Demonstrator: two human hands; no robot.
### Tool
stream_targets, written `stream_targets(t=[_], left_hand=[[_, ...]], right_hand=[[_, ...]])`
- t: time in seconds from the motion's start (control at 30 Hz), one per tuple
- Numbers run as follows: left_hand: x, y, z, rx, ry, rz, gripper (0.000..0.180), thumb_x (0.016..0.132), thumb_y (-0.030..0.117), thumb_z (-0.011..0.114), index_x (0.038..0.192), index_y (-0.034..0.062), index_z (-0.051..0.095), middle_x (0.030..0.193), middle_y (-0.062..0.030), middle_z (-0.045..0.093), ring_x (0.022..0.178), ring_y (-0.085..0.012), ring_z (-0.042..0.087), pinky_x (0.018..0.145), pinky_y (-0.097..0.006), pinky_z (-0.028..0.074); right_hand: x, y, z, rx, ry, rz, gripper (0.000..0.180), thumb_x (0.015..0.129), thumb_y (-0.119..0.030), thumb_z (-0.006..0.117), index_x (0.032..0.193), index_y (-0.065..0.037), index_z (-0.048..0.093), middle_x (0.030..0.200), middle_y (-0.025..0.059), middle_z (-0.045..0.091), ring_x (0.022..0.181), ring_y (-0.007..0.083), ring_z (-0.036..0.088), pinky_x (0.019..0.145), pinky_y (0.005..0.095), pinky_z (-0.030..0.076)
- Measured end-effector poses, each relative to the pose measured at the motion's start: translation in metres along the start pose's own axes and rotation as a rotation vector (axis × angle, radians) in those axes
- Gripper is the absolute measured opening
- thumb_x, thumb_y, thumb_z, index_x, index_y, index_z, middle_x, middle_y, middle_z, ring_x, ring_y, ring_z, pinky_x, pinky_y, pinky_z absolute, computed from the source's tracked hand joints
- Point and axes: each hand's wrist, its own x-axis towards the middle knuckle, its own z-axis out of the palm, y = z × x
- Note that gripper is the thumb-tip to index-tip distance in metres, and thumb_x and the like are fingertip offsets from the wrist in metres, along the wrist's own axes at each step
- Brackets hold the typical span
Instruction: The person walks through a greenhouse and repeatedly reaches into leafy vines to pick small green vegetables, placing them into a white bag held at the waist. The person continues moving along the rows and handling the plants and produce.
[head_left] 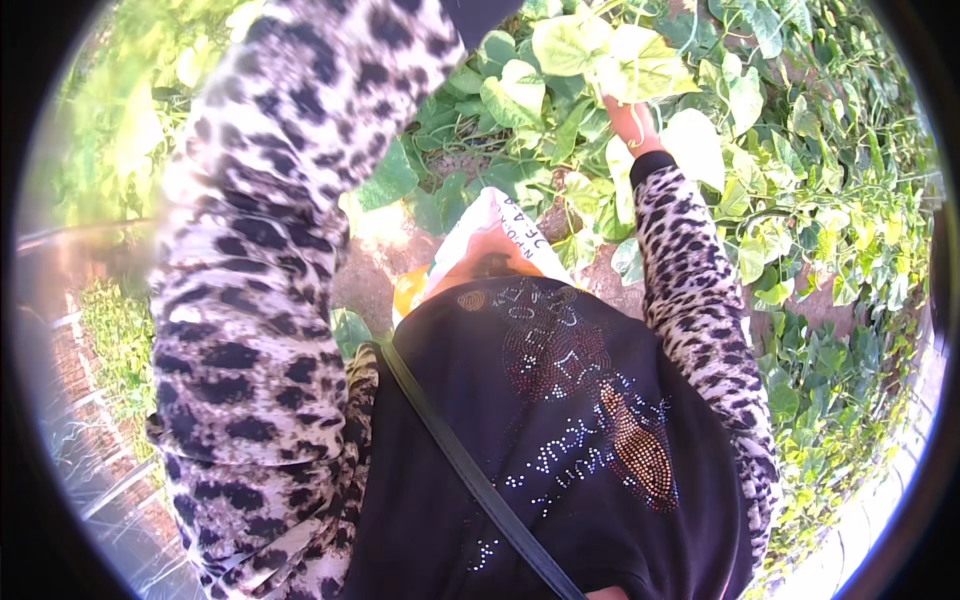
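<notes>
A broad, sunlit vine leaf [648, 68] at the upper edge, right of centre, hides the fingers of the right hand [632, 126], so I cannot tell its grip, nor that of the out-of-view left hand, while a white-and-orange bag [478, 218] shows below, beyond the black rhinestone-patterned shirt [560, 425].

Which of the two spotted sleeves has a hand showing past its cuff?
The right sleeve: the right hand shows beyond its black cuff, partly behind leaves. The left sleeve, larger in view, shows no hand.
</notes>
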Motion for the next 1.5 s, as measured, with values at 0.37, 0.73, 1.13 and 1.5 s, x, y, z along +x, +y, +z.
stream_targets(t=[0.37, 0.73, 1.13, 1.5], left_hand=[[-0.223, -0.206, 0.037, 0.437, -0.145, -0.455, 0.02, 0.095, 0.013, 0.069, 0.109, -0.0017, 0.07, 0.073, -0.003, 0.061, 0.065, -0.009, 0.051, 0.064, -0.026, 0.046], [-0.181, -0.154, 0.098, -0.671, 0.052, -1.043, 0.029, 0.102, 0.021, 0.042, 0.098, 0.0005, 0.062, 0.081, -0.0093, 0.065, 0.064, -0.0181, 0.056, 0.06, -0.035, 0.048], [-0.203, -0.13, 0.097, 0.082, -0.265, -0.556, 0.019, 0.1, 0.007, 0.058, 0.113, -0.0045, 0.067, 0.103, -0.0042, 0.072, 0.098, -0.0088, 0.061, 0.086, -0.028, 0.051], [-0.213, -0.128, 0.068, 0.215, -0.306, -0.428, 0.031, 0.101, 0.011, 0.059, 0.126, -0.0066, 0.062, 0.11, -0.0103, 0.072, 0.1, -0.0152, 0.067, 0.092, -0.028, 0.052]], right_hand=[[-0.175, -0.059, -0.062, 0.327, -0.412, 0.317, 0.03, 0.098, -0.027, 0.066, 0.112, -0.001, 0.068, 0.085, 0.0068, 0.069, 0.079, 0.0145, 0.066, 0.076, 0.0275, 0.054], [-0.167, -0.155, -0.145, 1.036, 0.101, 0.214, 0.029, 0.098, -0.035, 0.066, 0.088, -0.008, 0.07, 0.071, -0.0024, 0.063, 0.057, 0.005, 0.051, 0.053, 0.0196, 0.038], [-0.199, -0.169, -0.125, 0.719, 0.582, -0.112, 0.007, 0.093, -0.008, 0.067, 0.09, -0.002, 0.068, 0.072, -0.0048, 0.059, 0.06, 0.0027, 0.048, 0.057, 0.02, 0.039], [-0.203, -0.23, -0.215, -0.259, 0.687, -0.79, 0.014, 0.087, -0.013, 0.07, 0.099, -0.006, 0.071, 0.091, 0.0101, 0.069, 0.078, 0.0258, 0.066, 0.069, 0.0351, 0.054]])
